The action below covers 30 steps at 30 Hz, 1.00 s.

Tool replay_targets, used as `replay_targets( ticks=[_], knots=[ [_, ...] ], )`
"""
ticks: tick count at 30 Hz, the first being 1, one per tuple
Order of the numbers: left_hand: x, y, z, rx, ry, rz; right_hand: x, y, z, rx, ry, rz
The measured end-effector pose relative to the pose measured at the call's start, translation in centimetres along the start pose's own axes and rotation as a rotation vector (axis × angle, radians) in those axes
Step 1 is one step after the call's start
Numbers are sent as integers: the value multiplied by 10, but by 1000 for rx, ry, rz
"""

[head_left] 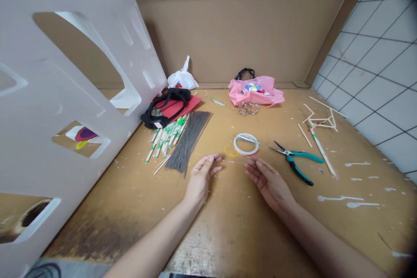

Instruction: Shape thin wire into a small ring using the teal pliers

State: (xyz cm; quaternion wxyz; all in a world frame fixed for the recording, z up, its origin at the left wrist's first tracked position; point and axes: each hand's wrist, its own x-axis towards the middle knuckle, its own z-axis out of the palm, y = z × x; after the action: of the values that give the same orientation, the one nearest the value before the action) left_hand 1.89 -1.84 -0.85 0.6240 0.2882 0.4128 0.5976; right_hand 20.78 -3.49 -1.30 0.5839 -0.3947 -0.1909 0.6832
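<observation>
My left hand (201, 178) and my right hand (267, 183) rest palm-down, close together, on a tan work surface (234, 230). Their fingers are apart. A thin strand with a pink bead (233, 162) runs past both sets of fingertips, and neither hand visibly grips it. Just beyond them lie a coil of white wire (246, 144) and yellow wire loops (230, 152). Green-handled pliers (298, 160) lie open to the right of my right hand. Left of my left hand lies a bundle of grey thin rods (187, 141).
Green-marked wooden sticks (166, 140) lie beside the rods, near a black strap (164, 106) on red sheet (184, 106). A stick frame (321, 119) stands right. Pink (256, 92) and white (182, 77) plastic bags sit behind. A large white panel (65, 95) leans in at left.
</observation>
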Motion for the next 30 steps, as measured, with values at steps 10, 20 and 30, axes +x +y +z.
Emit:
replay_targets(
  ticks=[10, 20, 30],
  knots=[
    [-5, -1, 6, -65, -125, 69, 0, 2, -1, -1, 6, 19],
    [-5, 2, 4, -53, -100, -19, -2, -2, 2, -4, 25, 7],
    [1, -3, 1, -181, -36, -121, -7, -3, 6, 54, 43, -38]
  ],
)
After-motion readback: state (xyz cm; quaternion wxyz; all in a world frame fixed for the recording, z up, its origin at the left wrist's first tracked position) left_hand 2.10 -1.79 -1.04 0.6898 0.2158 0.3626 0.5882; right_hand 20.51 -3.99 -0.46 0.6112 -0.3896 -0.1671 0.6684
